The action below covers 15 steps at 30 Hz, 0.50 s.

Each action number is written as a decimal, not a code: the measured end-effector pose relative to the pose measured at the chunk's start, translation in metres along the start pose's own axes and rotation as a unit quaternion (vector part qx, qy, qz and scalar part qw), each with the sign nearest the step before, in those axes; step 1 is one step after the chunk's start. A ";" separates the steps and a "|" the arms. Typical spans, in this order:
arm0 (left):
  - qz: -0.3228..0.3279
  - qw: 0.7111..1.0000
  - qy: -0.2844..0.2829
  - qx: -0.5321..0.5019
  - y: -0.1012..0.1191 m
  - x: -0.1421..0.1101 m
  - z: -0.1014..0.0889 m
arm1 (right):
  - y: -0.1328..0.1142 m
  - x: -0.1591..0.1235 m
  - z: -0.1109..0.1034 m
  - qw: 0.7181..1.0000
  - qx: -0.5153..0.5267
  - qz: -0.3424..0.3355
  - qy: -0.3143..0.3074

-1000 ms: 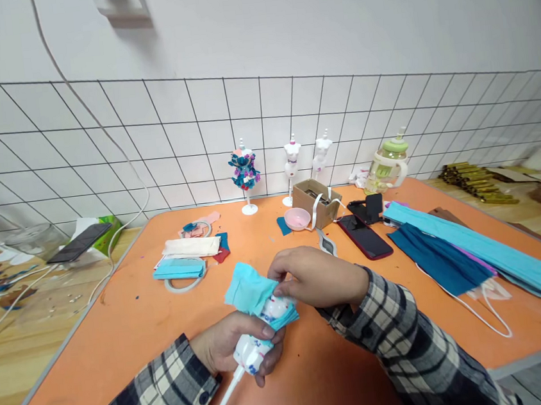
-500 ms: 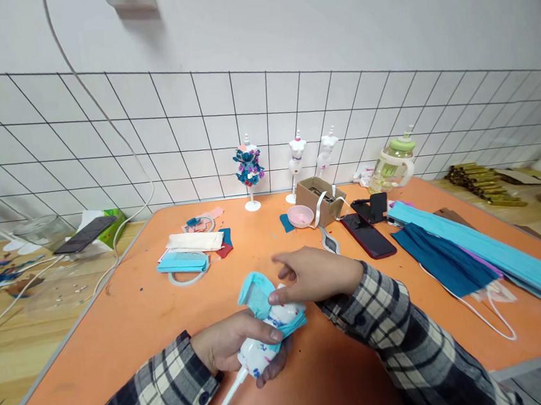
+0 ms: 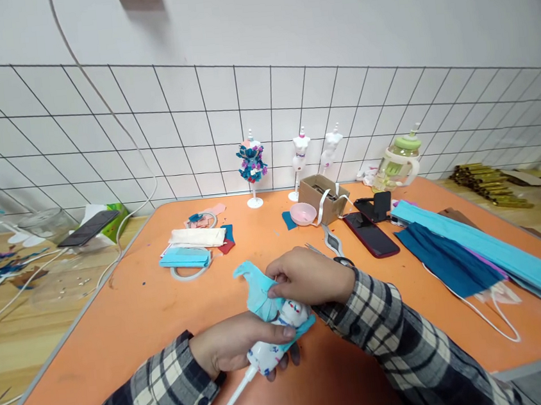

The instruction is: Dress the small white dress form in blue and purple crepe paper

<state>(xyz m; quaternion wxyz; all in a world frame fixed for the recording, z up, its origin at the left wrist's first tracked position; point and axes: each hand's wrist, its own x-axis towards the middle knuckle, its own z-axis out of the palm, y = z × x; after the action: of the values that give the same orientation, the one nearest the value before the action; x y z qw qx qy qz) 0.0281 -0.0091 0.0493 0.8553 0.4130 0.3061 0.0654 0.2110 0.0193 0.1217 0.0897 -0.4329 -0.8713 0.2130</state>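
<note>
One miniature mannequin (image 3: pixel 266 356), tilted above the near part of the orange table (image 3: pixel 167 323), is gripped in the left hand (image 3: pixel 239 342), partly bare, its light-blue fabric (image 3: pixel 259 290) pinched by the right hand (image 3: pixel 311 277), left end loose, covering seemingly part done.

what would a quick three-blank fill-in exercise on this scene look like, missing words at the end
1. The left hand grips the mannequin; the right hand pinches light ____ cloth.
2. As pictured, the bowl is on the ____ side of the box.
3. The bottle has a ____ lid.

Missing words: blue; left; green.
</note>
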 end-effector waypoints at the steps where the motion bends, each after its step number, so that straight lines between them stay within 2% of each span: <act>1: 0.000 1.000 0.004 -0.003 0.000 -0.001 0.001 | 0.000 0.000 0.000 1.000 -0.002 -0.003 0.007; 7: -0.035 0.999 0.013 -0.025 -0.001 0.002 0.006 | -0.001 0.002 0.001 0.999 0.010 -0.044 0.004; 11: -0.031 0.999 0.025 -0.031 -0.003 0.006 0.007 | -0.003 0.002 0.002 0.997 0.034 -0.063 0.013; 15: -0.022 0.999 0.000 -0.031 -0.002 0.005 0.005 | -0.003 0.001 0.000 0.990 0.093 -0.056 0.085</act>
<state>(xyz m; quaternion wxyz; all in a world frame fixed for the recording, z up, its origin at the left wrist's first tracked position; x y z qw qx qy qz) 0.0345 -0.0121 0.0478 0.8689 0.3792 0.3131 0.0563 0.2084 0.0181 0.1229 0.2151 -0.3895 -0.8598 0.2505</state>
